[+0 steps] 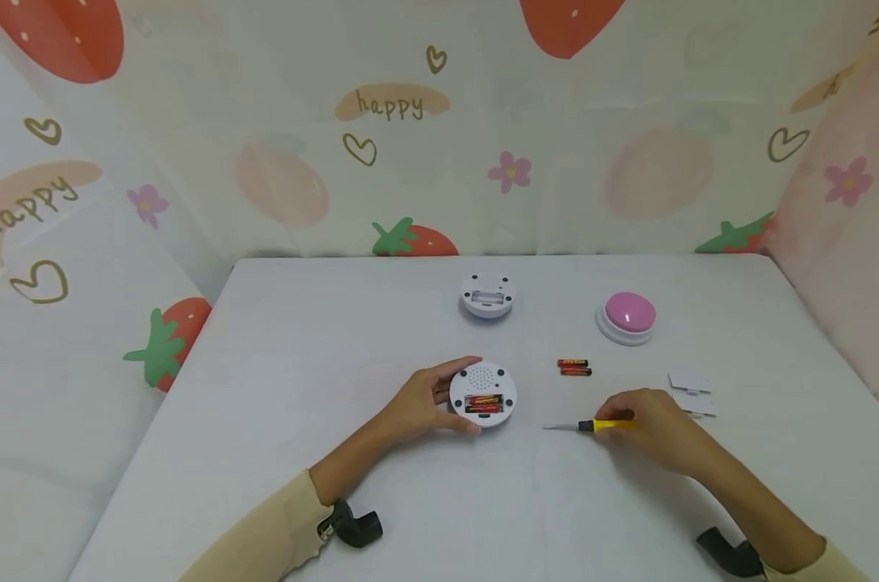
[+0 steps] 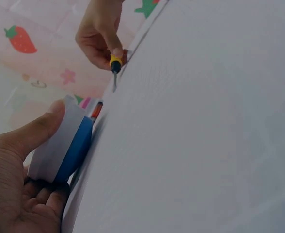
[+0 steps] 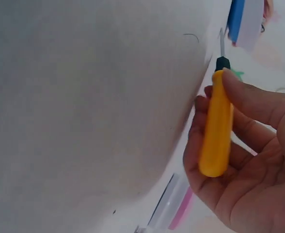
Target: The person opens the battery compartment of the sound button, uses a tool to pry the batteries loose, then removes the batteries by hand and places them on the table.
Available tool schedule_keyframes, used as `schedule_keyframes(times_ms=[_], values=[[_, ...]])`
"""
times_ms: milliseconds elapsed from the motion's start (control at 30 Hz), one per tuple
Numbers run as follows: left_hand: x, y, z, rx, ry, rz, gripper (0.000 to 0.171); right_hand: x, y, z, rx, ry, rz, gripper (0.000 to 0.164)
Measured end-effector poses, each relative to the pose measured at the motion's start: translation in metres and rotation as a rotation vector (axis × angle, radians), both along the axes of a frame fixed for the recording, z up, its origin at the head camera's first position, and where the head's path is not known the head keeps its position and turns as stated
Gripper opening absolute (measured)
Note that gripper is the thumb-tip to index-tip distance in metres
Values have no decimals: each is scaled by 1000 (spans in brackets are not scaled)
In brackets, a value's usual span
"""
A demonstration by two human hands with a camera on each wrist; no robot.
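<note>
My left hand (image 1: 419,404) grips a round white button device (image 1: 483,373) by its left side, thumb and fingers around its rim. It lies underside up, with red and black batteries (image 1: 484,402) in its uncovered compartment. The left wrist view shows the blue part (image 2: 75,150) of the device facing down. To the right, my right hand (image 1: 653,428) holds a screwdriver (image 3: 217,128) by its yellow handle. The metal shaft points left toward the device, with its tip apart from it.
Two loose batteries (image 1: 574,368) lie between the hands, farther back. A second upturned white device (image 1: 488,311) sits behind, its battery compartment uncovered. At the back right stands a pink-topped button (image 1: 631,313). White flat covers (image 1: 690,382) lie just beyond the right hand.
</note>
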State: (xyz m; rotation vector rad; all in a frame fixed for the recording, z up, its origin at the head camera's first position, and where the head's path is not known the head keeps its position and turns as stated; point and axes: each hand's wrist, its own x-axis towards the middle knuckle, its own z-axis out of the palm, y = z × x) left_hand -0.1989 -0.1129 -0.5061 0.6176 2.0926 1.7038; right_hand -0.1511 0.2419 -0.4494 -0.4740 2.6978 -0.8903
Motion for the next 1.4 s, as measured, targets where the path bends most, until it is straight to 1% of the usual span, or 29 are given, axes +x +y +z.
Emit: schedule_keyframes(times_ms=[133, 267, 400, 500, 633, 767, 867, 1000, 1100, 1200, 1400], values=[[-1, 0, 3, -7, 2, -2, 97, -1, 0, -3, 23, 48, 10, 10], [-1, 0, 4, -7, 6, -3, 97, -1, -3, -2, 67, 80, 25, 14], [-1, -1, 3, -3, 5, 1, 96, -1, -9, 2, 121, 102, 42, 18], [-1, -1, 3, 1, 7, 0, 96, 0, -14, 9, 145, 171, 44, 20], [-1, -2, 3, -2, 12, 6, 96, -1, -29, 22, 129, 296, 32, 23], [0, -3, 3, -5, 8, 11, 96, -5, -50, 34, 74, 367, 54, 24], [-1, -2, 1, 2, 4, 4, 96, -9, -64, 36, 55, 424, 104, 23], [-1, -2, -1, 5, 4, -4, 95, -14, -81, 30, 58, 491, 170, 24], [-1, -2, -3, 0, 5, -4, 95, -17, -92, 26, 65, 502, 206, 25], [-1, -2, -3, 0, 6, -7, 95, -19, -101, 22, 90, 489, 227, 26], [0, -2, -1, 7, 12, -15, 94, -20, -113, 16, 163, 462, 230, 24]])
